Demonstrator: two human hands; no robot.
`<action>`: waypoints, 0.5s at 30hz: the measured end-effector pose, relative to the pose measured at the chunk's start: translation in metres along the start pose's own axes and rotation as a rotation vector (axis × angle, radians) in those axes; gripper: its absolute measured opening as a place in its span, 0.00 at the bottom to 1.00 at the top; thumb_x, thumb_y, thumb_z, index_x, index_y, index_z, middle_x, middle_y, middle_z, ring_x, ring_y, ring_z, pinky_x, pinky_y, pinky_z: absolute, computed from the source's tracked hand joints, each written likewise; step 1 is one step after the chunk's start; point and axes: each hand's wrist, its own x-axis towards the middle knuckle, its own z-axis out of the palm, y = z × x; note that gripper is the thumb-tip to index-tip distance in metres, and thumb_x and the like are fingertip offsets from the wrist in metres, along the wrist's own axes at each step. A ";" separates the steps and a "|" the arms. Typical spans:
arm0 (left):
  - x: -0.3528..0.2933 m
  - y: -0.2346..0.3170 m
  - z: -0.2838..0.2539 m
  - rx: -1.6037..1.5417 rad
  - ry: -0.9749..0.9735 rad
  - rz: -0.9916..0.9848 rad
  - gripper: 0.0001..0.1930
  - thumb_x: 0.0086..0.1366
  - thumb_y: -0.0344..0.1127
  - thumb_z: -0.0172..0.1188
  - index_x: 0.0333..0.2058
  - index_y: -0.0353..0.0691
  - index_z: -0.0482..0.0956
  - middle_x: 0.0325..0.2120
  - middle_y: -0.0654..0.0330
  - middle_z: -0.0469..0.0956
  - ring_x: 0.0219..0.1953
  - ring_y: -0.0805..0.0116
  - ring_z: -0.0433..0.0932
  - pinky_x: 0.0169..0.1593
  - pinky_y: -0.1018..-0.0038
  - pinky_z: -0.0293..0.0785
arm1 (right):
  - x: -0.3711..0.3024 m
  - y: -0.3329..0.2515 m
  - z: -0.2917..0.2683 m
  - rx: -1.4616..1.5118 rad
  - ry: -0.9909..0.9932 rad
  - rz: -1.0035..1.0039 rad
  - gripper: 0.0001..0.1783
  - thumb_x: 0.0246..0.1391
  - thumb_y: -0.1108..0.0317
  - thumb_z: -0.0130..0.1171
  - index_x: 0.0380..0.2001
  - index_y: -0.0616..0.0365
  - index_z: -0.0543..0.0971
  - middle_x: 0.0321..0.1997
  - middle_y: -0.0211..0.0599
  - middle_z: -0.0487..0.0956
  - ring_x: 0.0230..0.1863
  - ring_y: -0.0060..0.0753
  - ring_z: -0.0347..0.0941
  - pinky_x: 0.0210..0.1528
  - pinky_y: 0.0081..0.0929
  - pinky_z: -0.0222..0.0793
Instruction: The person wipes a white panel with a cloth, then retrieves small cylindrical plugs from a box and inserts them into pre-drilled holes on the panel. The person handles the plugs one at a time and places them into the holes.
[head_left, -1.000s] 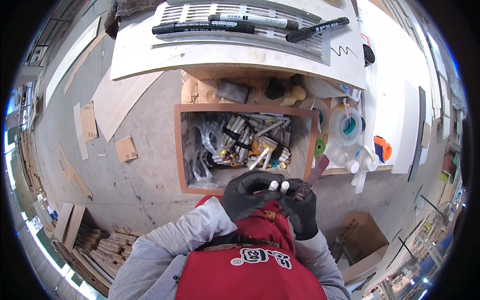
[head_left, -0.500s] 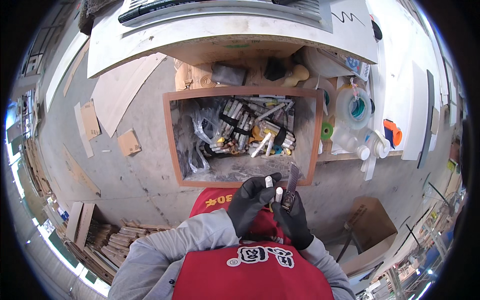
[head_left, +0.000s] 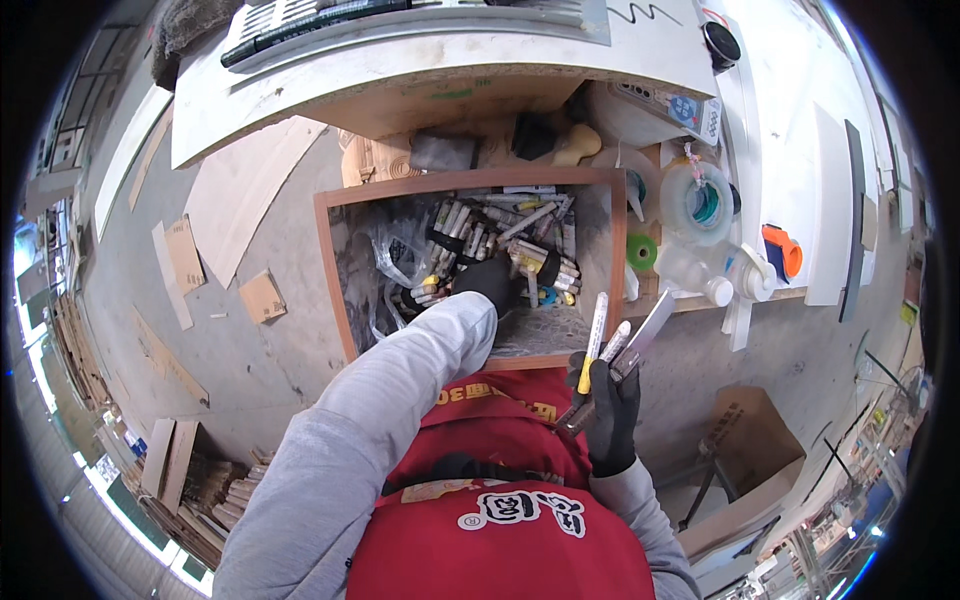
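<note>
A brown-edged drawer [head_left: 460,182] stands pulled out in front of me, with a pile of white marker-like sticks [head_left: 453,218] inside, some bundled with black bands. My left hand [head_left: 490,283], in a black glove, reaches down into the pile; its fingers are hidden. My right hand [head_left: 612,412], gloved too, is closed at the drawer's near right corner. It grips two white sticks, one a white and yellow marker-like stick [head_left: 594,340], together with a flat grey blade-like strip [head_left: 648,328] that points up and right.
Clear plastic bags [head_left: 392,258] lie in the drawer's left part. On the right are rolls of clear tape [head_left: 690,222], a green roll [head_left: 641,251], plastic bottles [head_left: 715,290] and an orange tool [head_left: 787,252]. A white board [head_left: 300,95] overhangs the back; a cardboard box [head_left: 752,440] stands lower right.
My left hand has moved from beside my right hand up into the drawer. The right hand has shifted slightly right, holding the sticks and strip upright and tilted. The view has shifted a little.
</note>
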 end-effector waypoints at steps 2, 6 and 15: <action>-0.011 0.003 -0.011 0.031 -0.015 0.011 0.31 0.56 0.43 0.56 0.57 0.40 0.58 0.33 0.45 0.78 0.35 0.46 0.78 0.37 0.57 0.74 | -0.001 -0.003 0.000 0.008 -0.005 -0.012 0.12 0.58 0.68 0.51 0.44 0.58 0.67 0.35 0.35 0.77 0.29 0.17 0.70 0.26 0.14 0.65; -0.062 0.015 -0.035 -0.588 0.017 0.306 0.25 0.58 0.45 0.60 0.52 0.41 0.69 0.29 0.55 0.79 0.31 0.65 0.78 0.35 0.71 0.73 | -0.003 -0.014 0.002 -0.115 -0.016 -0.036 0.11 0.56 0.70 0.52 0.42 0.60 0.69 0.34 0.33 0.76 0.28 0.16 0.68 0.28 0.16 0.65; -0.156 0.056 -0.054 -1.184 -0.056 0.379 0.21 0.54 0.25 0.61 0.48 0.42 0.75 0.43 0.61 0.75 0.43 0.74 0.73 0.47 0.77 0.69 | -0.022 -0.038 0.018 -0.200 -0.048 -0.064 0.15 0.44 0.82 0.57 0.38 0.63 0.76 0.36 0.34 0.77 0.36 0.22 0.72 0.40 0.21 0.68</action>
